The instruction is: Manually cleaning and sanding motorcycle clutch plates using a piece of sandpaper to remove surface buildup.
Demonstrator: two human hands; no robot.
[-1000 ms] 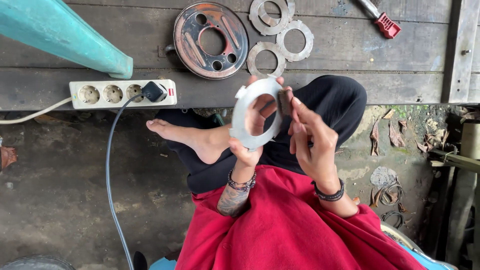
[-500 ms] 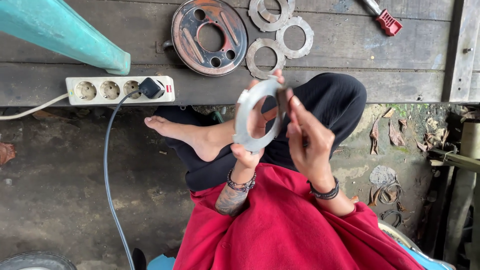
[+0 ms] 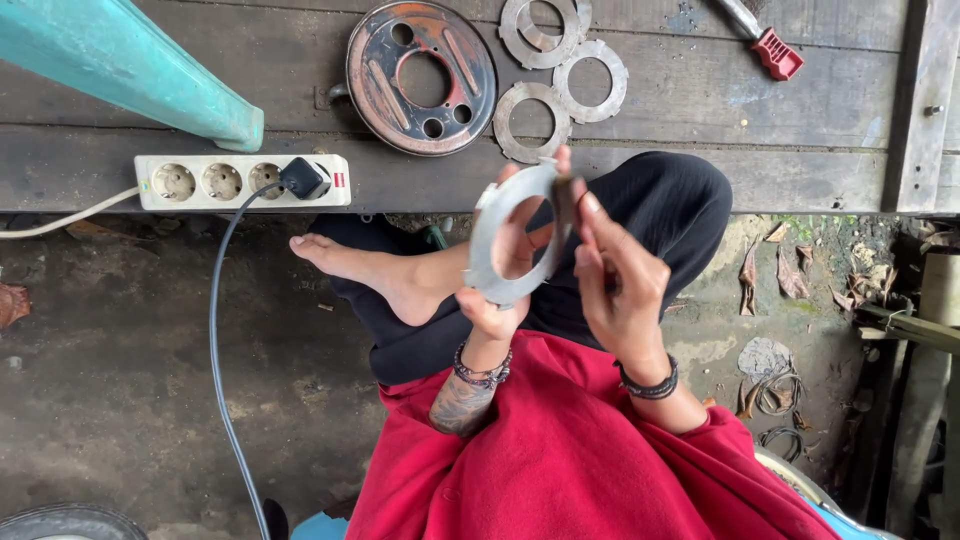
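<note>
A flat metal ring [image 3: 503, 245] is standing upright above the person's lap, just in front of the wooden boards [image 3: 800, 110]. The left hand [image 3: 495, 300] is gripping its lower edge, fingers closed. The right hand [image 3: 615, 280] is half open, fingertips pressing a small dark piece [image 3: 566, 200] against the ring's rim. Similar rings [image 3: 530, 122] are lying on the boards beside a round plate [image 3: 421, 63] and a power strip [image 3: 243, 180].

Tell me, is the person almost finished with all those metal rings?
Hard to say. Three flat rings lie on the wooden planks beside a rusty round plate, but whether they are finished cannot be told. In hand: the left hand holds up one silvery ring while the right hand presses a small dark piece against its edge. That ring is what's being handled.
</note>
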